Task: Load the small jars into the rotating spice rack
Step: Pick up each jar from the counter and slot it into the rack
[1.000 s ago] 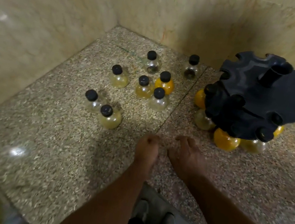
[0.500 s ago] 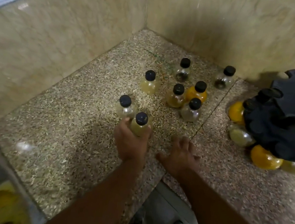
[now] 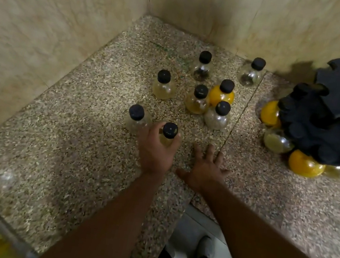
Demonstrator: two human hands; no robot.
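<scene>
Gripping one jar [image 3: 170, 130] near the counter's [image 3: 65, 156] front edge, the left hand [image 3: 156, 152] curls round it. Seven jars [image 3: 198, 102] stand behind. Right hand [image 3: 204, 170] lies flat, fingers spread. Four jars [image 3: 304, 167] hang in the rack [image 3: 335, 116].

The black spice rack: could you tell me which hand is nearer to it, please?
Right. The right hand rests open on the counter, left of the spice rack and apart from it; the left hand is further left, gripping a pale jar.
</scene>
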